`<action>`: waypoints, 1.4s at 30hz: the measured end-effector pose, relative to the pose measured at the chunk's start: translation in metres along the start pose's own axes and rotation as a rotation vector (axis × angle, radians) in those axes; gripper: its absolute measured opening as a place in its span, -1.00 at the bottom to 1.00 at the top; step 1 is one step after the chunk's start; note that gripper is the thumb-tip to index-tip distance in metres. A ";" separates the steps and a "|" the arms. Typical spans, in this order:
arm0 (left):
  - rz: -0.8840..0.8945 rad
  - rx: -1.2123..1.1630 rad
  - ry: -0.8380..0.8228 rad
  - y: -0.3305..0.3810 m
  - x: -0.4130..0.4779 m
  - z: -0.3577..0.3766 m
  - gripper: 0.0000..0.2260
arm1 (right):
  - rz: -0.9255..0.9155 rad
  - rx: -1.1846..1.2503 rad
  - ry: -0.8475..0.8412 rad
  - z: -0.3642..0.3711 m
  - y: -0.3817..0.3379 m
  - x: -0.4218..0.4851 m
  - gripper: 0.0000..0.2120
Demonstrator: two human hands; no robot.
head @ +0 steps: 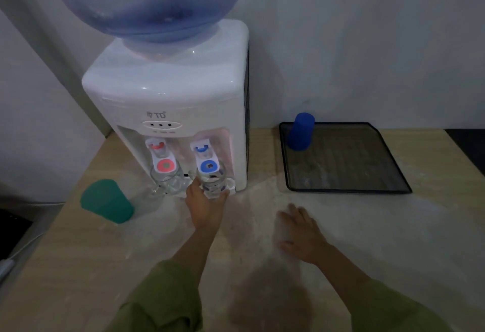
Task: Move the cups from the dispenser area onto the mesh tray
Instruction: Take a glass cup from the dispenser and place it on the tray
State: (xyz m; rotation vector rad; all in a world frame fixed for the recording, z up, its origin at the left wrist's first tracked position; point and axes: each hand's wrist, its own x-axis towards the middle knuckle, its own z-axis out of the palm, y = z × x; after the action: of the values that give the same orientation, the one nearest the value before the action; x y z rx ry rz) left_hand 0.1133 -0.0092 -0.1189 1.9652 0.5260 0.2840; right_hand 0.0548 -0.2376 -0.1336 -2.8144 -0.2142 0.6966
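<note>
Fingers of my left hand (203,204) are wrapped around the clear glass (214,183) that stands upright under the blue tap (206,159) of the water dispenser (168,100), clamped on its lower body from the near side. My right hand (301,234) lies flat and open on the wooden counter (341,253), holding nothing, nearer to me and to the right.

What matters for the carry is direction: the mesh tray (346,189) lies well to the right of the glass and slightly farther back, with the dispenser's right corner between them. I judge the glass must first come toward me, out from under the tap, before it swings right. Its long axis is vertical, and I would keep it so, since I cannot tell whether it holds water.

A blue cup (300,132) already sits upside down in the tray's far left corner. Not yet moved are a glass mug (166,179) under the red tap (162,157) and a green cup (107,201) upside down on the counter, left of the dispenser. My right hand is closer to the tray, so a handover is possible.
</note>
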 end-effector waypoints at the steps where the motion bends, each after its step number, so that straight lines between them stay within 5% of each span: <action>1: 0.005 0.030 0.000 0.000 0.002 0.001 -0.31 | 0.002 0.006 -0.006 0.000 -0.001 0.000 -0.28; 16: 0.070 -0.127 -0.020 0.002 -0.018 0.000 -0.63 | 0.019 0.082 -0.033 -0.004 -0.001 -0.001 -0.26; 22: 0.117 -0.208 -0.201 -0.007 -0.049 -0.007 -0.57 | -0.088 0.630 0.293 -0.033 -0.029 -0.008 -0.44; 25: 0.206 -0.153 -0.318 0.001 -0.062 -0.006 -0.58 | -0.151 0.823 0.246 -0.058 -0.051 -0.012 -0.30; 28: 0.309 -0.145 -0.416 0.015 -0.073 -0.006 -0.55 | -0.193 0.751 0.236 -0.078 -0.061 -0.017 -0.18; 35: 0.288 -0.226 -0.543 0.040 -0.086 0.002 -0.48 | -0.106 0.783 0.333 -0.094 -0.035 -0.032 -0.32; 39: 0.224 -0.301 -0.586 0.055 -0.086 0.013 -0.42 | -0.036 1.001 0.379 -0.101 -0.016 -0.033 -0.75; 42: 0.188 -0.336 -0.597 0.073 -0.084 0.030 -0.42 | 0.007 1.178 0.346 -0.112 0.003 -0.029 -0.74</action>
State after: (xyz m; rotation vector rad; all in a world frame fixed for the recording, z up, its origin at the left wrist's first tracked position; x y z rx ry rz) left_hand 0.0697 -0.1007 -0.0641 1.6594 -0.0911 -0.1007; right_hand 0.0828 -0.2675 -0.0258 -1.7347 0.2140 0.1810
